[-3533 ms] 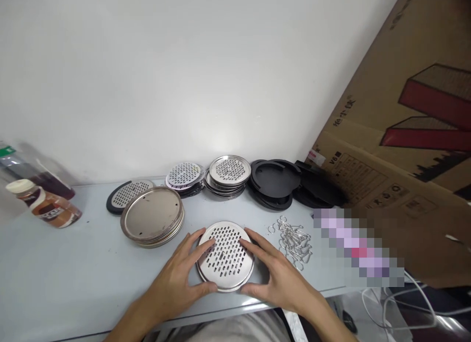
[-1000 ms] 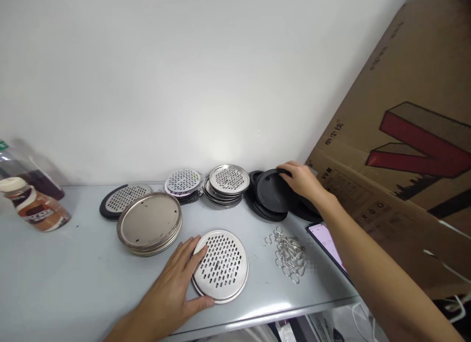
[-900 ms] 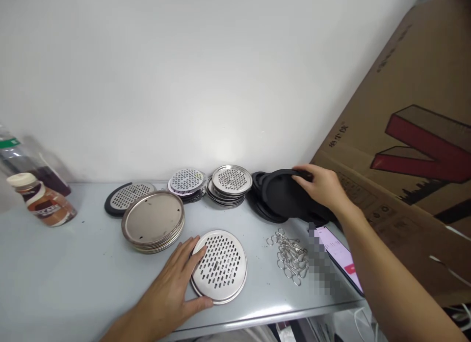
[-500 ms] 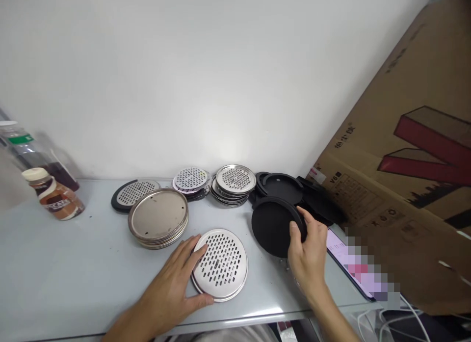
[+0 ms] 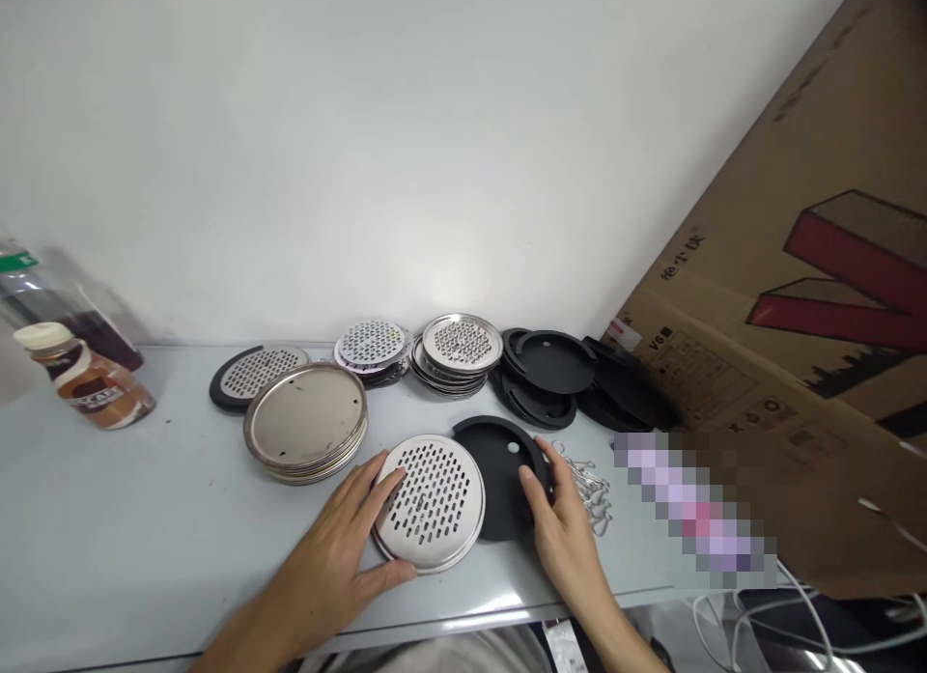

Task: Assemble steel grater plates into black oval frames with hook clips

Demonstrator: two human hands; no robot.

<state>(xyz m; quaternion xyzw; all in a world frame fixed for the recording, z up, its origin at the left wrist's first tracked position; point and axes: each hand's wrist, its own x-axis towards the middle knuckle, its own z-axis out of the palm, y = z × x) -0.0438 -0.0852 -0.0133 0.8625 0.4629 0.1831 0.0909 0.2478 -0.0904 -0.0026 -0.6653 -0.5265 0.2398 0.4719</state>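
My left hand (image 5: 337, 543) is closed round the left edge of a round perforated metal grater plate (image 5: 435, 504), which lies on another metal disc near the table's front. In my right hand (image 5: 569, 538) is the right rim of a round black holder (image 5: 499, 490), thumb inside and fingers outside. It has a raised partial rim and a small hole. The holder's left side is partly hidden by the grater plate. Just right of that hand lie several metal wire hooks (image 5: 594, 490).
Behind stand a stack of plain metal discs (image 5: 308, 417), perforated discs (image 5: 371, 345), metal grater plates (image 5: 463, 345) and black holders (image 5: 557, 364). A black-rimmed grater (image 5: 257, 374) is at left. Bottles (image 5: 94, 383) stand far left; a cardboard box (image 5: 724, 364) leans at right.
My right hand has brought the black holder left and down, beside the perforated plate. The wire hooks now show more fully. My left hand keeps its grip on the plate.
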